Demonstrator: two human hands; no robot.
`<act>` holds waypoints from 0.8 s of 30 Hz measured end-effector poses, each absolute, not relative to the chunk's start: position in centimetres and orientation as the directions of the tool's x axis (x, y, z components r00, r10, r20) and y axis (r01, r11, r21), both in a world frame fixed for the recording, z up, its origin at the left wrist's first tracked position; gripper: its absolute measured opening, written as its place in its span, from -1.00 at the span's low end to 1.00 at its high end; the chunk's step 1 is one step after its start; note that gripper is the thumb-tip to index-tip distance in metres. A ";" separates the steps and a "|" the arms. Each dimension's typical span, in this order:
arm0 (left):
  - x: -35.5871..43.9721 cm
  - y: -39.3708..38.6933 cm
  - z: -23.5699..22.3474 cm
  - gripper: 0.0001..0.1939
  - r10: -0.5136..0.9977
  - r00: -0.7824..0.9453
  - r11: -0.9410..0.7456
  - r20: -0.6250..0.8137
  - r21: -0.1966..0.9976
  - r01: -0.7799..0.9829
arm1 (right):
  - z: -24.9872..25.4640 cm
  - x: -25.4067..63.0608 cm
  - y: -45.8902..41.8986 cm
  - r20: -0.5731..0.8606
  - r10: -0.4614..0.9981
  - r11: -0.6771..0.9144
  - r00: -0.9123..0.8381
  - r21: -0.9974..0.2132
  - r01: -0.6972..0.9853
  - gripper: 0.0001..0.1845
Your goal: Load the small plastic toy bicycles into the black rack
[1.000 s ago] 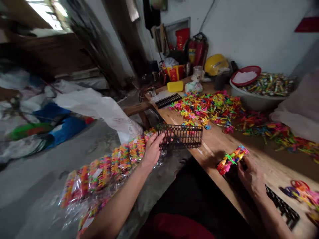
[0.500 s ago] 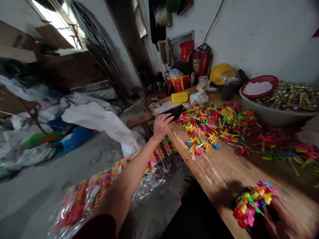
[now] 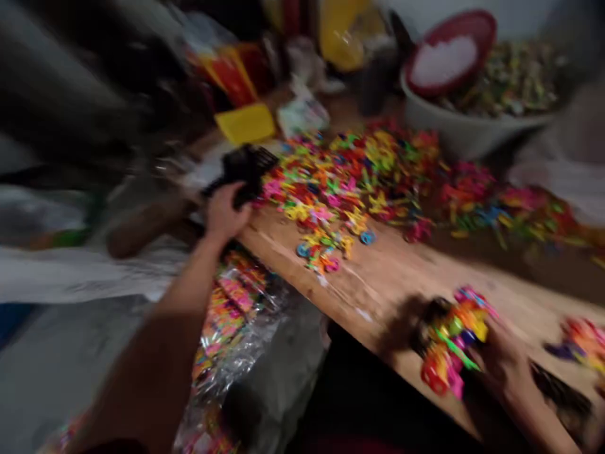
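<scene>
The picture is smeared by motion. My left hand reaches to the far end of the wooden bench, its fingers closed on the edge of a black slotted plastic tray. Beside that tray lies a heap of small bright plastic toys, some with wheel-like rings. Near the front edge, my right hand is closed round a bunch of colourful plastic toys. Something dark shows behind this bunch, too blurred to name.
A grey tub of small colourful pieces stands at the back right, with a red basket on it. A yellow block lies at the bench's far end. Clear bags of bright toys sit below the bench's left edge.
My view has swung right and closer to the bench. The black tray now looks tilted up in my left hand. More toys show at the right edge.
</scene>
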State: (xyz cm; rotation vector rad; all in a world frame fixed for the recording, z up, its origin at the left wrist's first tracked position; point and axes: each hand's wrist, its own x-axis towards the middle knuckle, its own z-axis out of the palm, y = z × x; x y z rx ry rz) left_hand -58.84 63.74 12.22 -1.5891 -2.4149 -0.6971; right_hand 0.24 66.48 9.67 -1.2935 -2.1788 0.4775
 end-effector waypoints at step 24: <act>-17.0 58.3 18.4 0.05 0.983 0.145 -0.176 0.113 0.805 0.567 | 12.0 -1.5 65.5 0.319 0.858 0.511 -0.403 -0.614 0.601 -0.72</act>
